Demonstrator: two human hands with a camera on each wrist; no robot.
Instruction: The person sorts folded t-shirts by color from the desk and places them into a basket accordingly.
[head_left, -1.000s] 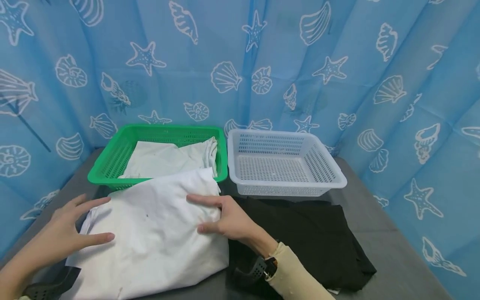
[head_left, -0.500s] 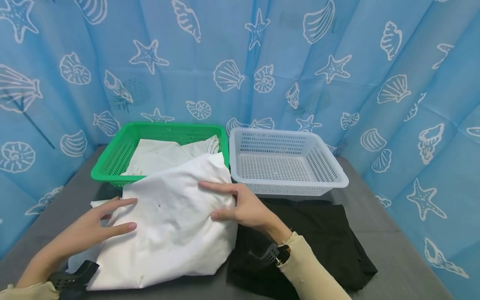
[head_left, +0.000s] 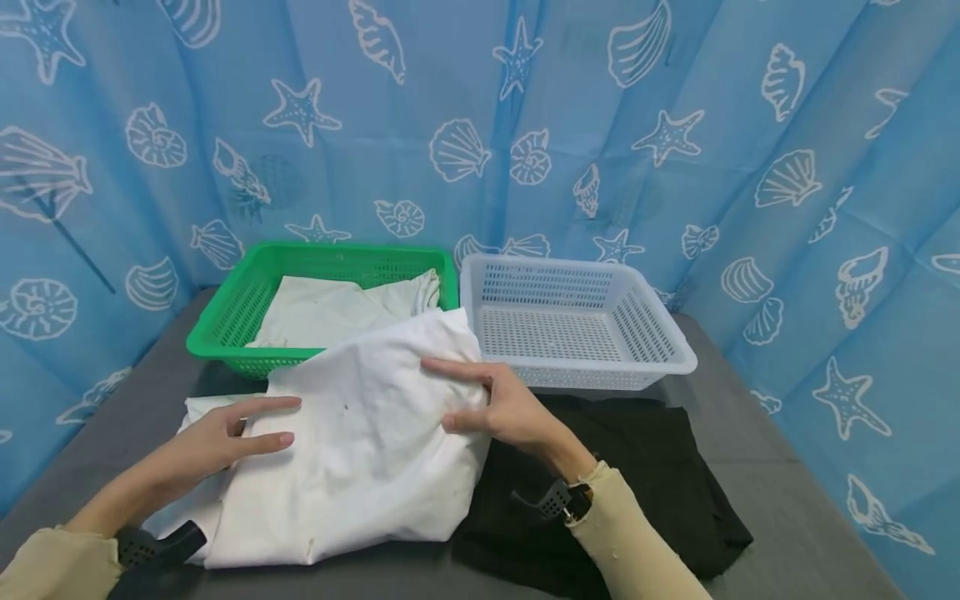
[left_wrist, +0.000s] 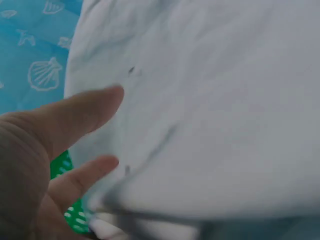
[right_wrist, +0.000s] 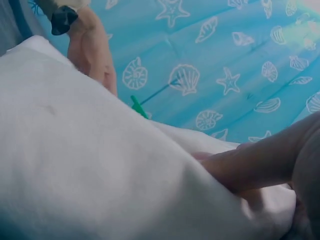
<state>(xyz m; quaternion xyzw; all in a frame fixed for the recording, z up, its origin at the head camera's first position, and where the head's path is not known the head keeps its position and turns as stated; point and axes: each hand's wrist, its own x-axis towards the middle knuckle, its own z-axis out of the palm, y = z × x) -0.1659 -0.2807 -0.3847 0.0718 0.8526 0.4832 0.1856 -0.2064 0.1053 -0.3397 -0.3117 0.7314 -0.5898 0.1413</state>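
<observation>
A: What's largest?

B: A blue curtain (head_left: 555, 108) printed with white shells and starfish. It hangs beyond the left hand (head_left: 217, 437) and the right hand (head_left: 502, 408), and comes round to their right.

A: And underneath?

B: A dark grey table (head_left: 757, 433), showing on both outer sides of the grip.

A: Where's the white cloth (head_left: 367, 450)?

B: Between and beneath the hands, rumpled. Its far corner rises past the right fingertips, in front of the green basket (head_left: 243, 354) (whether they touch, I can't tell).

A: What else is around the grip?

B: Black cloth (head_left: 660, 467) lies to the right of the right hand, passing under that forearm. Straight ahead of the hands sits the green basket with white fabric (head_left: 330, 308) inside; beside it, farther right, a pale basket (head_left: 577, 367).

A: The arms?

B: They reach in from the near side in cream sleeves (head_left: 637, 533), slanting toward each other.

A: And the hands' pose?

B: The left keeps a wide gap, index finger and thumb straight, at the cloth's left part. The right spreads index finger and thumb over the right part; its other fingers are hidden, so I can't tell whether they grip.

A: Smaller still?

B: A black strap (head_left: 161, 546) at each wrist, and a dark speck (left_wrist: 131, 70) on the cloth near a left fingertip.
</observation>
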